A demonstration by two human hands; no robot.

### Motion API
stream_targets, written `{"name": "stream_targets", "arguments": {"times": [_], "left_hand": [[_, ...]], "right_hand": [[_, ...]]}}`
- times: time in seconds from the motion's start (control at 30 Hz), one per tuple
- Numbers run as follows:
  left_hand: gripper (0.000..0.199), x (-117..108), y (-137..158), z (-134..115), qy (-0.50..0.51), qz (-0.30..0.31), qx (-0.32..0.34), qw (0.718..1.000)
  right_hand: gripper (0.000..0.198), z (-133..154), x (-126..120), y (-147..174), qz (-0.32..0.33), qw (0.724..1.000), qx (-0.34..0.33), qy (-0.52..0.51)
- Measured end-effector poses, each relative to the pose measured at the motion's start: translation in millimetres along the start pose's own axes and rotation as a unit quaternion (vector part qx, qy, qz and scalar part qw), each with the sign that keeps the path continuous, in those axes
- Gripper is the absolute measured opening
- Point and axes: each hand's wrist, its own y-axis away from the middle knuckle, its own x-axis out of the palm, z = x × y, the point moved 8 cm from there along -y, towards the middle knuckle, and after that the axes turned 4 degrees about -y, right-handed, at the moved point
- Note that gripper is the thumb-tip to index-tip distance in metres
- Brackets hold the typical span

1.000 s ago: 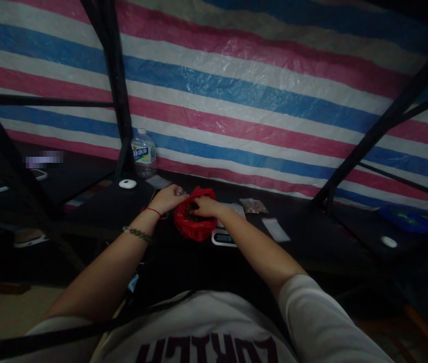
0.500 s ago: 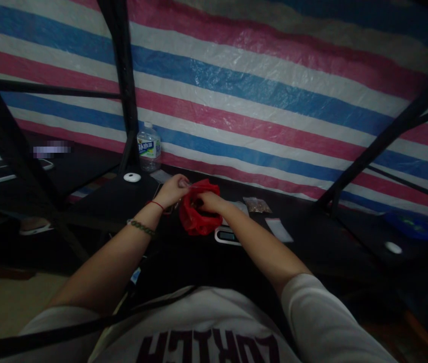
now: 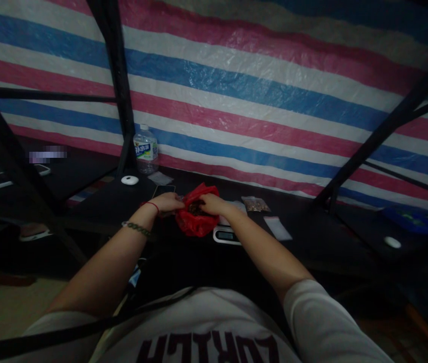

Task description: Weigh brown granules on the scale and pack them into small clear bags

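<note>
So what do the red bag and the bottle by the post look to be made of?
Red bag: thin glossy plastic film, judging by its crumpled folds and sheen. Bottle: clear plastic, probably, since it is see-through with a printed label around it.

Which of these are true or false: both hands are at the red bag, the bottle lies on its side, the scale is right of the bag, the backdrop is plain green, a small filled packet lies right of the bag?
1. Both hands are at the red bag. True: the left hand is at its left edge, the right hand at its opening.
2. The bottle lies on its side. False: it stands upright by the black post.
3. The scale is right of the bag. True.
4. The backdrop is plain green. False: it is striped red, white and blue.
5. A small filled packet lies right of the bag. True.
</note>
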Motion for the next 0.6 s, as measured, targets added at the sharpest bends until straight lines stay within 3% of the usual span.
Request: {"name": "stream_targets", "arguments": {"times": [0.1,0.17,0.4,0.6], "left_hand": [[0.010,13.4,2.2,-1.3,-0.039,0.063,-0.049,0.996],[0.008,13.4,4.1,-9.1,-0.013,0.061,-0.053,0.997],[0.024,26.2,6.7,-35.0,0.153,0.060,0.009,0.986],[0.018,30.6,7.5,-32.3,0.044,0.119,0.025,0.992]], "right_hand": [[0.034,7.1,2.4,2.4,0.007,1.000,-0.022,-0.004],[0.034,8.4,2.6,4.6,0.009,1.000,-0.019,0.003],[0.032,4.9,-7.1,15.4,-0.019,1.000,0.023,-0.001],[0.039,2.4,-12.5,21.4,0.013,0.998,0.055,0.030]]}}
